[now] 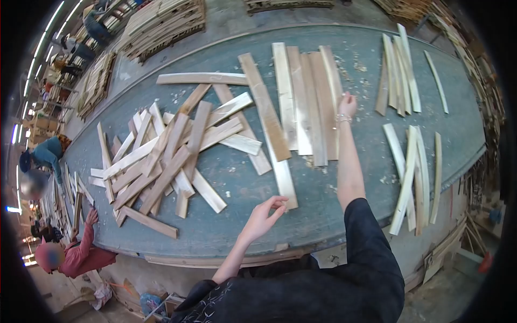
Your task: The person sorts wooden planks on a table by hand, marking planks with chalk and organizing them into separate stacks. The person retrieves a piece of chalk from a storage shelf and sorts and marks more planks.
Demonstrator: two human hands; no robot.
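My left hand [264, 216] is beside the lower end of a pale wooden slat [284, 180], fingers loosely bent, thumb apart, nothing visible between them. Farther up, my right hand [347, 106] is at the right edge of the outermost slat [330, 81] in a side-by-side row. Its fingers are curled in, and what they grip, if anything, is hidden. Other slats of that row include a brown one [318, 107] and a pale one [279, 81]. Left of the row, a long brown slat [264, 105] slants across the pale one near my left hand.
A jumbled heap of slats [161, 161] covers the left of the green-topped table [237, 183]. Two loose groups, an upper one [398, 75] and a lower one [412, 177], lie at right. Shavings are scattered about. A person in a red top [89, 250] reaches over the table's left edge.
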